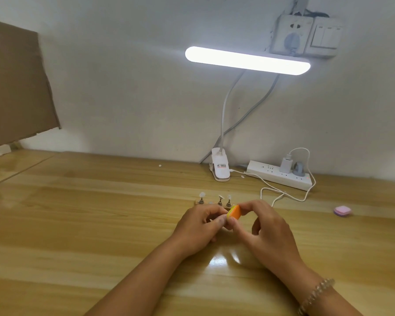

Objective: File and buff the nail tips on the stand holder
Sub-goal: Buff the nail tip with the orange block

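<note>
A small wooden stand holder (197,202) sits on the table just behind my hands, with three metal pegs carrying clear nail tips (202,194). My right hand (267,231) pinches a small orange and yellow buffer block (234,212) between thumb and fingers. My left hand (198,226) has its fingers curled and pinches something small against the block; that thing is hidden by the fingertips. Both hands hover just in front of the holder, covering its right end.
A white clip lamp (220,169) with a lit bar (246,60) stands behind the holder. A white power strip (281,176) and a looping charger cable (283,195) lie at the back right. A pink pad (342,210) lies at the right. Cardboard (16,87) leans at the left.
</note>
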Action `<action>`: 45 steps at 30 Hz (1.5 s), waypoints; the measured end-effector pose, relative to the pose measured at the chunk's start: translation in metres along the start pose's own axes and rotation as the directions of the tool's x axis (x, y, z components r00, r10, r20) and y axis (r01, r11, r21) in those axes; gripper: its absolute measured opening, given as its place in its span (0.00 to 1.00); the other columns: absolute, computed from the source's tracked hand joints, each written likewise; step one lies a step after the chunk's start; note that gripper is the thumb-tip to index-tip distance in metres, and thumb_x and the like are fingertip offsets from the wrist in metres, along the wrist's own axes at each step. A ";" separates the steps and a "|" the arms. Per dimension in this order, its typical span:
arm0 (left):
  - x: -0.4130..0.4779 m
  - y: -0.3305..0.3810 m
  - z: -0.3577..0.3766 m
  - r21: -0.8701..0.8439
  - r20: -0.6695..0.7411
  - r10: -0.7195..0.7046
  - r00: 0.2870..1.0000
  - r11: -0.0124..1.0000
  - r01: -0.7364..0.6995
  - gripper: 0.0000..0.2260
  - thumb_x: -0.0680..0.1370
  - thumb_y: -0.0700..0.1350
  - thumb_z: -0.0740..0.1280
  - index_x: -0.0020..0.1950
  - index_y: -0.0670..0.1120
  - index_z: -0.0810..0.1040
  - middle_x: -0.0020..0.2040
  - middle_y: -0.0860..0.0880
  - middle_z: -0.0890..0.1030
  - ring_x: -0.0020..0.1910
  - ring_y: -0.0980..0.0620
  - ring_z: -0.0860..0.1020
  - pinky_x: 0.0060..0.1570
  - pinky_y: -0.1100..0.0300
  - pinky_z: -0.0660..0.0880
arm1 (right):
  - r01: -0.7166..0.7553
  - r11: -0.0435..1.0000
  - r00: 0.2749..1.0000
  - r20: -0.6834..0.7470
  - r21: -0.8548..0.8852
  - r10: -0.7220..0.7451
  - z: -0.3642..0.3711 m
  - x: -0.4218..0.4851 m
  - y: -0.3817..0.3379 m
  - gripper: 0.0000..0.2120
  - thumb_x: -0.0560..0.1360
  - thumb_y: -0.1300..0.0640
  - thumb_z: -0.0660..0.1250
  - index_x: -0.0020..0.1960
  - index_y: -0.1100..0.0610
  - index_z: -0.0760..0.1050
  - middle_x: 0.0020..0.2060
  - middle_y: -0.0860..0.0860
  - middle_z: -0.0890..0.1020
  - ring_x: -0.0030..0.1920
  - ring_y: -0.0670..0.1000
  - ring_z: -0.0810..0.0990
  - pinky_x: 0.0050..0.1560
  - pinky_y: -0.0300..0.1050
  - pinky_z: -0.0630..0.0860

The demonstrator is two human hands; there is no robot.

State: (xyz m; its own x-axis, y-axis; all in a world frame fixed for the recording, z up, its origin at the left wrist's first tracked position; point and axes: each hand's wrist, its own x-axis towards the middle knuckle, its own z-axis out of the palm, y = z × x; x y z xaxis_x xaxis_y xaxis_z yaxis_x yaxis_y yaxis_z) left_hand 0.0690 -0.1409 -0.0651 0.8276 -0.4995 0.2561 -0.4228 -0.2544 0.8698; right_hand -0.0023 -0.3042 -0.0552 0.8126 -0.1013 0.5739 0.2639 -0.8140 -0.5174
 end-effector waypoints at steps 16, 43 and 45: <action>0.000 -0.002 0.000 -0.028 -0.006 0.012 1.000 1.000 -0.012 0.08 0.81 0.41 0.65 0.49 0.51 0.83 0.43 0.52 0.85 0.30 0.53 0.76 0.35 0.58 0.74 | -0.011 1.000 1.000 0.005 -0.018 0.011 -0.001 0.000 0.000 0.12 0.70 0.41 0.72 0.49 0.46 0.76 0.44 0.39 0.78 0.32 0.45 0.75 0.42 0.48 0.76; 0.002 -0.004 0.000 0.055 -0.029 0.051 0.998 0.997 -0.050 0.11 0.82 0.41 0.63 0.49 0.58 0.80 0.52 0.52 0.81 0.33 0.52 0.75 0.42 0.51 0.75 | 0.122 0.992 0.992 0.038 -0.027 -0.121 -0.001 -0.005 -0.007 0.15 0.72 0.46 0.70 0.58 0.46 0.75 0.49 0.39 0.76 0.30 0.45 0.76 0.38 0.50 0.77; 0.003 -0.005 0.001 0.063 -0.024 0.042 0.999 0.997 -0.040 0.10 0.82 0.41 0.64 0.50 0.56 0.80 0.51 0.53 0.81 0.34 0.52 0.75 0.46 0.47 0.77 | 0.073 0.997 0.997 0.003 -0.032 -0.073 -0.001 -0.001 -0.007 0.14 0.72 0.48 0.72 0.56 0.47 0.76 0.48 0.39 0.77 0.30 0.44 0.76 0.41 0.51 0.77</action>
State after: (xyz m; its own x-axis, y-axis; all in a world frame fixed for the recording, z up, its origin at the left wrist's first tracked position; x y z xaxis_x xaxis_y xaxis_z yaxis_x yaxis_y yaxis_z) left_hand 0.0734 -0.1421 -0.0687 0.8177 -0.4899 0.3022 -0.4780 -0.2855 0.8306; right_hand -0.0053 -0.2989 -0.0518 0.7925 -0.0398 0.6085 0.3061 -0.8371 -0.4533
